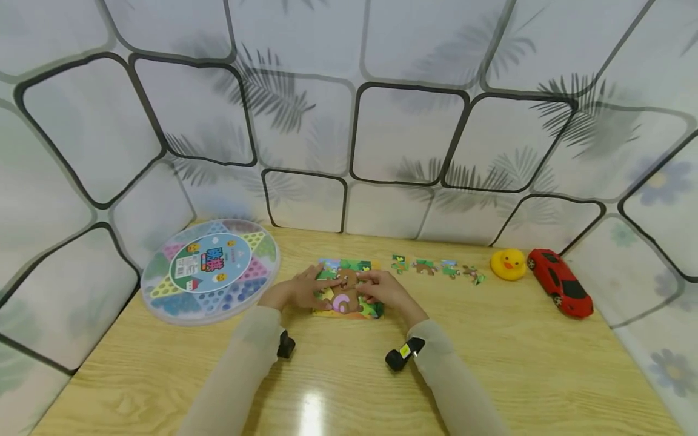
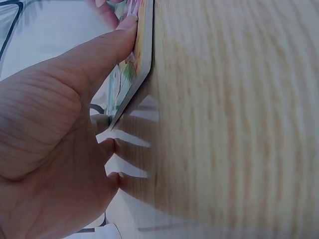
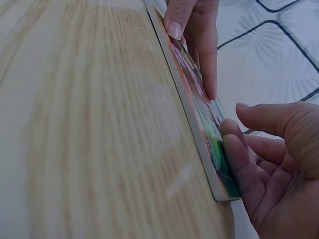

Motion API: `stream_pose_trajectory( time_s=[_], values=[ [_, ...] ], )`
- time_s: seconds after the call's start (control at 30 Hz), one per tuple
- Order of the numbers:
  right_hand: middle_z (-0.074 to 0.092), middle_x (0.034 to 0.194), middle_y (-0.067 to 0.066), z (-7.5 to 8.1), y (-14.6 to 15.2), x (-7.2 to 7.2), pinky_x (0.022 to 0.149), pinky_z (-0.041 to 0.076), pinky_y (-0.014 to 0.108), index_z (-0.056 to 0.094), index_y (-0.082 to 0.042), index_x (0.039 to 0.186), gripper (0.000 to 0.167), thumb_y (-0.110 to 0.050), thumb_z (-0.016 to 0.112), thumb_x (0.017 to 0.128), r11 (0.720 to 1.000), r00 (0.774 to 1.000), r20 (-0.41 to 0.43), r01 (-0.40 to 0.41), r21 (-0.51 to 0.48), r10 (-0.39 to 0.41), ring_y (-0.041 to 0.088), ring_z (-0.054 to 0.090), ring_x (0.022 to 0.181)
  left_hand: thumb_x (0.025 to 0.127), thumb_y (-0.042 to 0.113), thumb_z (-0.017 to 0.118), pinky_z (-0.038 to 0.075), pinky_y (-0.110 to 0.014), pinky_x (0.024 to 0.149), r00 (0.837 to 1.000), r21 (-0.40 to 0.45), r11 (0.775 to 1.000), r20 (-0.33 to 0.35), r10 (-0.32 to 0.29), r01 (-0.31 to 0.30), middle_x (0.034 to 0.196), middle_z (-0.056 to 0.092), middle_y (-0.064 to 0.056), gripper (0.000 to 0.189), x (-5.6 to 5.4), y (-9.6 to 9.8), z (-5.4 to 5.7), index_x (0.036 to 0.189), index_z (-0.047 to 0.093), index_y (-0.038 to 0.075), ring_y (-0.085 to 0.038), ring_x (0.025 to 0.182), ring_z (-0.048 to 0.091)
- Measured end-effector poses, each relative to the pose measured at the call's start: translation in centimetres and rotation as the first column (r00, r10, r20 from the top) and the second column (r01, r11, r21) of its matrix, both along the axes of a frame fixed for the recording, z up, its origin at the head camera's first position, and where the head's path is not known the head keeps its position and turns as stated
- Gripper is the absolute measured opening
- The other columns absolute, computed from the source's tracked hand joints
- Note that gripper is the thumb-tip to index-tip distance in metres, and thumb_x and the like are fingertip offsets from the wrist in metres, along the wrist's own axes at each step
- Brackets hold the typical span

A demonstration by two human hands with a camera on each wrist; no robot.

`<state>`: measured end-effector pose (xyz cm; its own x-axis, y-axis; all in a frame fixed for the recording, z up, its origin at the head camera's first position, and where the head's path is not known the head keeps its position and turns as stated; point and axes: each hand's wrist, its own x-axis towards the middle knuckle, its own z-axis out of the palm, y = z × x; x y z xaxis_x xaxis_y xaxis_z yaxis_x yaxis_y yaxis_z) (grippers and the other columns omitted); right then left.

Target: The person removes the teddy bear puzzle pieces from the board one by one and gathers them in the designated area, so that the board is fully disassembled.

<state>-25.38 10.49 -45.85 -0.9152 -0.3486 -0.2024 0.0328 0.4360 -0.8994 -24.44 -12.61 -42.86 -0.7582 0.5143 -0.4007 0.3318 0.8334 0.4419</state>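
Observation:
A flat jigsaw puzzle board (image 1: 332, 314) with a brown bear picture lies between the two hands in the head view. My left hand (image 1: 305, 287) spreads over its left side. In the left wrist view the thumb (image 2: 127, 37) rests on the picture, while the other fingers reach down at the board's far edge and the table. My right hand (image 1: 388, 289) has its fingertips on the board's upper right part. In the right wrist view those fingers (image 3: 237, 149) bend onto the picture, with the thumb held apart from them.
Several loose puzzle pieces (image 1: 425, 267) lie in a row right of the board. Farther right are a yellow rubber duck (image 1: 507, 264) and a red toy car (image 1: 560, 283). A round Chinese checkers board (image 1: 209, 270) lies at the left, by the patterned wall (image 1: 305, 203).

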Motion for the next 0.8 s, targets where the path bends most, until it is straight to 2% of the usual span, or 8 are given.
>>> stream_pose_trajectory(
  time_s=[0.17, 0.33, 0.5, 0.8],
  values=[
    [0.058, 0.078, 0.006, 0.19, -0.40, 0.18, 0.063, 0.054, 0.028, 0.056, 0.001, 0.128, 0.041, -0.018, 0.063, 0.092, 0.999, 1.000, -0.024, -0.010, 0.052, 0.011, 0.012, 0.059, 0.064, 0.093, 0.041, 0.058, 0.009, -0.061, 0.110, 1.000, 0.004, 1.000, -0.006, -0.009, 0.009, 0.156, -0.005, -0.021, 0.065, 0.12, -0.26, 0.03, 0.150, 0.029, 0.027, -0.040, 0.142, -0.005],
    [0.060, 0.076, 0.006, 0.45, -0.62, 0.37, 0.062, 0.054, 0.027, 0.058, 0.001, 0.126, 0.039, -0.016, 0.064, 0.092, 0.996, 0.999, -0.049, 0.011, 0.085, -0.007, 0.011, 0.058, 0.062, 0.093, 0.041, 0.059, 0.012, -0.063, 0.108, 0.999, 0.026, 0.999, -0.019, -0.048, 0.048, 0.155, -0.003, -0.024, 0.067, 0.10, -0.26, 0.32, 0.150, 0.029, 0.023, -0.044, 0.141, -0.003],
    [0.059, 0.076, 0.005, 0.54, -0.65, 0.27, 0.062, 0.054, 0.027, 0.057, 0.001, 0.126, 0.038, -0.015, 0.063, 0.092, 0.997, 0.999, -0.038, 0.011, 0.077, -0.008, 0.010, 0.058, 0.062, 0.094, 0.041, 0.057, 0.010, -0.060, 0.110, 0.996, 0.006, 0.997, -0.037, -0.081, 0.081, 0.155, -0.003, -0.025, 0.068, -0.22, -0.49, 0.19, 0.151, 0.027, 0.020, -0.044, 0.141, -0.002],
    [0.058, 0.076, 0.007, 0.41, -0.42, 0.35, 0.060, 0.053, 0.028, 0.057, -0.002, 0.122, 0.031, -0.014, 0.060, 0.094, 0.998, 0.999, -0.032, 0.045, 0.043, -0.044, 0.013, 0.058, 0.062, 0.093, 0.040, 0.058, 0.008, -0.059, 0.111, 0.996, 0.018, 0.997, -0.027, -0.081, 0.081, 0.156, -0.005, -0.023, 0.068, -0.47, -0.56, 0.02, 0.151, 0.027, 0.019, -0.043, 0.142, -0.003]
  ],
)
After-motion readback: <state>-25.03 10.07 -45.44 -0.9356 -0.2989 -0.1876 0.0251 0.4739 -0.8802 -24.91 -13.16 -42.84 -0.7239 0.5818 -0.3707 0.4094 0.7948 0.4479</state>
